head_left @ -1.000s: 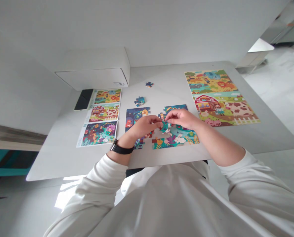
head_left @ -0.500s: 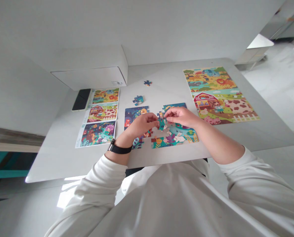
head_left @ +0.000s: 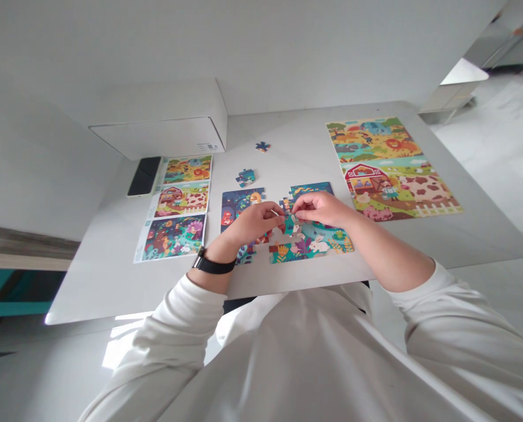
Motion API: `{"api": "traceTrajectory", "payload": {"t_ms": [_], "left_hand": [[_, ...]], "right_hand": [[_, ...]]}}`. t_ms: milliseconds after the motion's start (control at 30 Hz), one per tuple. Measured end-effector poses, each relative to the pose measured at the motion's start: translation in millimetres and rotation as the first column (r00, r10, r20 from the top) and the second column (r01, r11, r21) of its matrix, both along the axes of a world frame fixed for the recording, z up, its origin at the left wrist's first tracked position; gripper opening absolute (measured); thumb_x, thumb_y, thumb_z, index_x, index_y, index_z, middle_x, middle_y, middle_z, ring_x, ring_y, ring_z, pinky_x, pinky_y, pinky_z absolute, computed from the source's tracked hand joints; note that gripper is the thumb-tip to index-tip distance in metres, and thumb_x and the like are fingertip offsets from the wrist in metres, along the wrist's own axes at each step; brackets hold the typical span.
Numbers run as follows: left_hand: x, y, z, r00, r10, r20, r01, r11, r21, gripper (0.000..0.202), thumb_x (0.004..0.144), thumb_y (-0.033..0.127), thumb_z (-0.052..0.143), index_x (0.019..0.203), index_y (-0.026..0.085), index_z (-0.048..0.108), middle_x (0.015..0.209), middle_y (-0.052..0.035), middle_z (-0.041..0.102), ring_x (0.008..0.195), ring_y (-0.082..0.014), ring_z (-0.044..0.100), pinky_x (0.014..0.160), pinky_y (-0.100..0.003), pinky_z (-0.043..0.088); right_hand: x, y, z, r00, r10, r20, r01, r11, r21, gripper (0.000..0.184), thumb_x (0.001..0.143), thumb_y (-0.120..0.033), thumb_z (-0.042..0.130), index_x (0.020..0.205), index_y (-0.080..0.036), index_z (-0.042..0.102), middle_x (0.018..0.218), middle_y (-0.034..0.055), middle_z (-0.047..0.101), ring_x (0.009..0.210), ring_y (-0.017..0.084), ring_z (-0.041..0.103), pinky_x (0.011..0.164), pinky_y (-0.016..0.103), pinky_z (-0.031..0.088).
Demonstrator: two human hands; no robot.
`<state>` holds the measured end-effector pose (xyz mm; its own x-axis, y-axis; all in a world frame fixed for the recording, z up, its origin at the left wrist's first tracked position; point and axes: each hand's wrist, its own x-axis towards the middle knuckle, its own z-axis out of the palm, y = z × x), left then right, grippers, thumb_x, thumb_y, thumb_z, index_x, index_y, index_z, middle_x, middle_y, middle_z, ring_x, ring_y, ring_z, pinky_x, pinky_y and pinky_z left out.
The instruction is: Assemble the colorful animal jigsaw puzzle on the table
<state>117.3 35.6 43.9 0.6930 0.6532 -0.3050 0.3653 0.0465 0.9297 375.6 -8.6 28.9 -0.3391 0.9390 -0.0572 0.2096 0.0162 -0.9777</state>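
Observation:
A half-built dark jigsaw puzzle (head_left: 307, 245) with rabbits and flowers lies on the white table (head_left: 287, 158) in front of me. My left hand (head_left: 255, 223) and my right hand (head_left: 320, 208) meet over its middle gap, fingertips pinched together on a small teal puzzle piece (head_left: 289, 221) held just above the assembled part. A black watch sits on my left wrist. Two loose pieces (head_left: 246, 177) (head_left: 262, 146) lie farther back on the table.
A finished farm-and-safari puzzle (head_left: 388, 170) lies at the right. A reference sheet with three pictures (head_left: 177, 208) lies at the left, a black phone (head_left: 144, 176) beside it. A white box (head_left: 164, 120) stands at the back left by the wall.
Both hands stay together over the puzzle's middle, shifting the small piece slightly between the fingertips. The view has moved a little; nothing else on the table has changed.

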Motion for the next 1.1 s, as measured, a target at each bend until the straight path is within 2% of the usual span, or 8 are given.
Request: {"api": "traceTrajectory", "payload": {"t_ms": [133,333,433,633,833,1100], "left_hand": [[-0.7,1.1,-2.6,1.0,-0.007,-0.002,0.007,1.0,0.004,0.028,0.093,0.044,0.077,0.105,0.02,0.069,0.09,-0.0053,0.081,0.052,-0.0096,0.061,0.044,-0.019,0.045],[-2.4,3.8,-5.0,1.0,-0.019,-0.014,0.021,0.992,0.122,0.026,0.09,0.041,0.077,0.104,0.019,0.075,0.084,-0.002,0.078,0.06,-0.0112,0.065,0.052,-0.02,0.05],[-1.6,3.5,-3.9,0.999,-0.022,-0.034,0.025,0.993,0.114,0.027,0.089,0.04,0.077,0.104,0.019,0.075,0.083,-0.0029,0.078,0.059,-0.0121,0.065,0.05,-0.021,0.049],[-1.6,1.9,-2.7,0.995,-0.051,-0.085,0.063,0.987,0.147,0.04,0.09,0.039,0.073,0.126,0.021,0.076,0.091,-0.004,0.08,0.056,-0.0126,0.066,0.047,-0.021,0.046],[0.1,-1.8,-2.2,0.984,-0.088,-0.155,0.123,0.964,0.235,0.035,0.091,0.042,0.07,0.117,0.02,0.078,0.089,-0.0027,0.08,0.054,-0.012,0.063,0.049,-0.022,0.046],[1.9,-2.8,-9.9,0.972,-0.091,-0.218,0.173,0.903,0.394,0.032,0.09,0.043,0.069,0.111,0.021,0.081,0.094,-0.0026,0.082,0.071,-0.0148,0.069,0.063,-0.023,0.047]], "right_hand": [[0.2,0.7,-2.0,1.0,0.005,0.012,-0.005,1.0,0.011,0.024,0.081,-0.04,0.087,0.096,-0.022,0.079,0.083,0.0017,0.075,0.076,0.018,0.069,0.075,0.034,0.058],[1.7,1.6,-2.3,0.999,0.022,0.03,-0.022,1.0,0.021,0.025,0.082,-0.042,0.086,0.097,-0.022,0.079,0.084,0.0022,0.075,0.077,0.019,0.069,0.077,0.035,0.058],[2.0,1.7,-2.3,0.999,0.029,0.046,-0.03,0.999,0.024,0.025,0.083,-0.042,0.085,0.096,-0.022,0.079,0.084,0.0023,0.075,0.077,0.019,0.068,0.077,0.035,0.056],[1.3,0.2,-0.8,0.991,0.041,0.125,-0.05,0.996,0.071,0.023,0.083,-0.04,0.082,0.095,-0.021,0.08,0.083,0.0021,0.076,0.073,0.017,0.065,0.074,0.032,0.051],[2.6,-3.8,7.0,0.965,0.092,0.244,-0.124,0.985,0.119,0.016,0.084,-0.036,0.077,0.09,-0.021,0.081,0.079,0.0008,0.075,0.071,0.016,0.063,0.071,0.031,0.047],[3.9,-5.9,2.7,0.918,0.129,0.375,-0.191,0.973,0.133,0.014,0.084,-0.033,0.075,0.089,-0.022,0.081,0.073,-0.001,0.072,0.069,0.016,0.061,0.068,0.03,0.04]]}}
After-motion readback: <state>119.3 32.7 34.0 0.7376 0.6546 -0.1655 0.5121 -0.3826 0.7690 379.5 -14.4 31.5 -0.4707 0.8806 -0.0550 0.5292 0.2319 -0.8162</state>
